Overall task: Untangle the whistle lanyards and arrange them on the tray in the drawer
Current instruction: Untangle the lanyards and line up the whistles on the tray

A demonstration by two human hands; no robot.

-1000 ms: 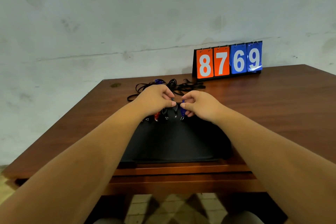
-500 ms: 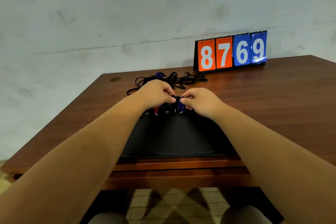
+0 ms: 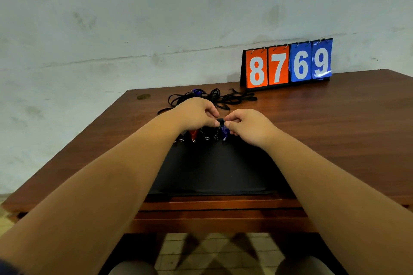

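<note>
We pinch a small black lanyard part (image 3: 220, 122) between left hand (image 3: 196, 116) and right hand (image 3: 248, 127), fingers curled, over the whistle row (image 3: 193, 134) at the far edge of the tray (image 3: 212, 169); placement is in hand, and next we likely seat it in line.

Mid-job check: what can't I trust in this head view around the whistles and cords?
Head view: the small dark piece pinched between left hand and right hand is too small to identify.
Row of small plastic whistles at the flat black tray's far edge: left end hidden under the left wrist, so no count.
Tangle of black lanyard cords: near part hidden behind the left hand.
</note>
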